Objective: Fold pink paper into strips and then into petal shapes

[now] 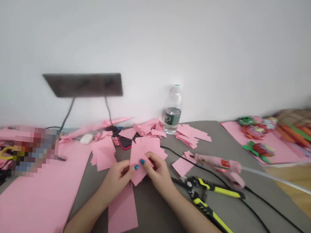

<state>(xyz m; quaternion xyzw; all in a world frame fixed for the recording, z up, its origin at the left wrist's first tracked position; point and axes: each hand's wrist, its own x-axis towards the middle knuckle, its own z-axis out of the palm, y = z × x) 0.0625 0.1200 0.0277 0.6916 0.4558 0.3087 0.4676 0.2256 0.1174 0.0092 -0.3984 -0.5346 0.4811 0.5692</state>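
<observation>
Head view: pink paper [143,148] pinched between left hand [117,181] and right hand [159,172]

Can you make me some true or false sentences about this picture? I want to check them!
The left hand and the right hand both hold a pink paper piece. True.
The fingernails are painted red. False: the fingernails are blue.
A plastic water bottle stands upright beyond the paper. True.
The pliers have red handles. False: the pliers have yellow and black handles.
A pink glue gun lies to the right of the hands. True.
</observation>
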